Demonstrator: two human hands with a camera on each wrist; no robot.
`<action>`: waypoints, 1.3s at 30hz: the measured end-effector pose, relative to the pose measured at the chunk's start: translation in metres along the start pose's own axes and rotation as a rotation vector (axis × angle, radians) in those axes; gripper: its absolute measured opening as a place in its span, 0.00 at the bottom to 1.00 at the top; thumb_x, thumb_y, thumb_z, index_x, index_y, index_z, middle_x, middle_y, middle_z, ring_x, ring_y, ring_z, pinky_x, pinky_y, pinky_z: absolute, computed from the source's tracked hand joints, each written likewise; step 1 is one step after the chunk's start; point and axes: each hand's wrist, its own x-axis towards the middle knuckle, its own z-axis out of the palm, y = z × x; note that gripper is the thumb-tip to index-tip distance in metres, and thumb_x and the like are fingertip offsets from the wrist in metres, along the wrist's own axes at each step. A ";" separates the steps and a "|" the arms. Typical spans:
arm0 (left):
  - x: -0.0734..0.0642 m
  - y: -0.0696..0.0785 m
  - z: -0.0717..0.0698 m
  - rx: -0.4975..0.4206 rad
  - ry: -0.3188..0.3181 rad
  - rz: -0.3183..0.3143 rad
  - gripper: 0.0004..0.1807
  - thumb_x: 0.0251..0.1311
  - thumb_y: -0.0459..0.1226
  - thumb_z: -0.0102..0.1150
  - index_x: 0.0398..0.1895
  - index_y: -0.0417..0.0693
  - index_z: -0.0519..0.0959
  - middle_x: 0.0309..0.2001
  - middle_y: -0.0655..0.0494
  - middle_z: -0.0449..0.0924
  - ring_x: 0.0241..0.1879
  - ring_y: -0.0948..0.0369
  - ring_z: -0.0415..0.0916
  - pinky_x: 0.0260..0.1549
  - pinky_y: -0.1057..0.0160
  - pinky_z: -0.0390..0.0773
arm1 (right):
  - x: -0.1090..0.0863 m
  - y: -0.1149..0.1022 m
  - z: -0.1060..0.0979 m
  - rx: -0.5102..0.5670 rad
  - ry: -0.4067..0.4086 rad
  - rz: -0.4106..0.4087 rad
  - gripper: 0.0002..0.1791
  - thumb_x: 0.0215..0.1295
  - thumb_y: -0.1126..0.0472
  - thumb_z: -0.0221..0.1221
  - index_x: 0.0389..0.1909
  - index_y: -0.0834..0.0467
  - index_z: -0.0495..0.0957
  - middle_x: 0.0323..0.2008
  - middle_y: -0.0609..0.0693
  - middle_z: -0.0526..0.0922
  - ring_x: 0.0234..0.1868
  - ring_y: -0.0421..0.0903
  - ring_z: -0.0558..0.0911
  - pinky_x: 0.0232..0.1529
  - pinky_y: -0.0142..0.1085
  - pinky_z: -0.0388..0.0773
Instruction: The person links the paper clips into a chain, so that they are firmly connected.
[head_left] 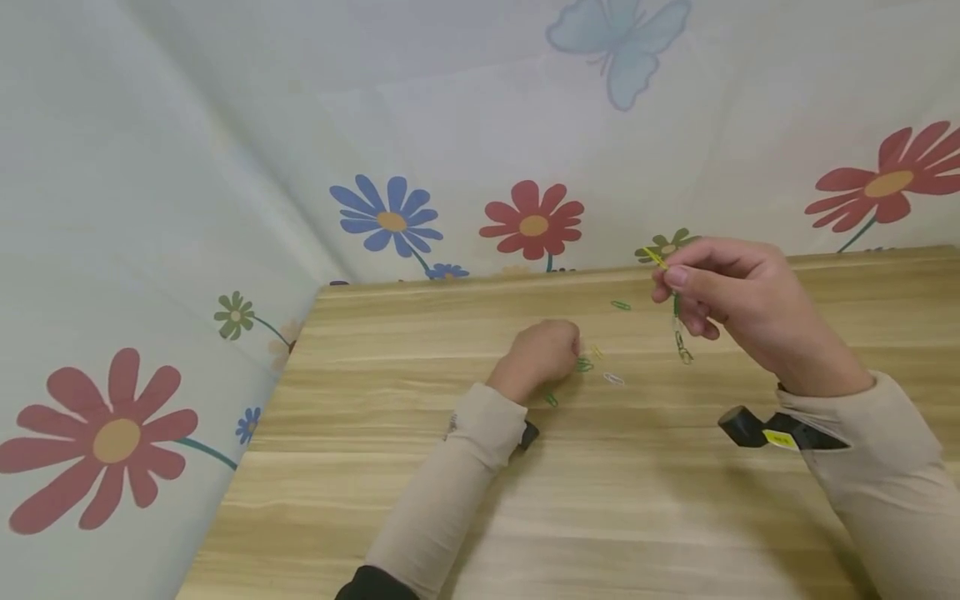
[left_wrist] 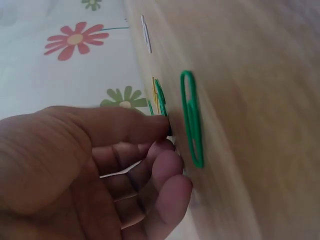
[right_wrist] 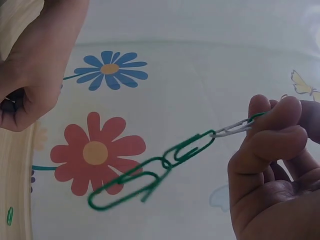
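Observation:
My right hand [head_left: 750, 304] is raised over the far part of the table, thumb and index finger pinching a yellow paper clip [head_left: 654, 257]. Below it hangs a chain of linked green and white paper clips [right_wrist: 192, 149]. At the tabletop is my left hand [head_left: 542, 354], fingers curled and thumb tip close to the index fingertip, right beside several green paper clips [head_left: 585, 364]. I cannot tell whether a clip is between those fingertips. One green paper clip [left_wrist: 192, 120] lies on the wood just beside the left fingertips.
Near the left hand lie a yellow clip [head_left: 597, 352] and a white clip [head_left: 614, 379]. Another green clip [head_left: 620, 305] lies toward the back of the wooden table [head_left: 375, 467]. A flower-printed curtain [head_left: 450, 100] rises along the table's back and left edges.

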 end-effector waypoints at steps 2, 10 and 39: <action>0.000 0.000 0.000 0.006 -0.035 -0.020 0.08 0.57 0.33 0.52 0.21 0.49 0.72 0.19 0.58 0.70 0.19 0.62 0.66 0.17 0.66 0.68 | 0.000 0.000 0.001 -0.005 -0.003 0.001 0.07 0.66 0.78 0.48 0.38 0.76 0.74 0.33 0.63 0.78 0.17 0.49 0.68 0.13 0.40 0.60; -0.003 0.000 -0.006 -0.004 -0.150 -0.032 0.11 0.56 0.41 0.60 0.21 0.48 0.72 0.20 0.57 0.69 0.18 0.62 0.66 0.16 0.66 0.67 | 0.001 0.003 0.003 -0.036 -0.012 0.007 0.07 0.64 0.79 0.49 0.39 0.77 0.74 0.33 0.63 0.78 0.17 0.49 0.68 0.12 0.40 0.59; -0.037 0.009 -0.065 -1.087 0.070 0.682 0.05 0.57 0.30 0.48 0.25 0.39 0.66 0.24 0.46 0.63 0.22 0.48 0.69 0.30 0.50 0.79 | -0.004 -0.006 0.016 -0.451 -0.058 0.121 0.04 0.66 0.67 0.57 0.38 0.60 0.79 0.17 0.53 0.70 0.13 0.49 0.64 0.13 0.41 0.62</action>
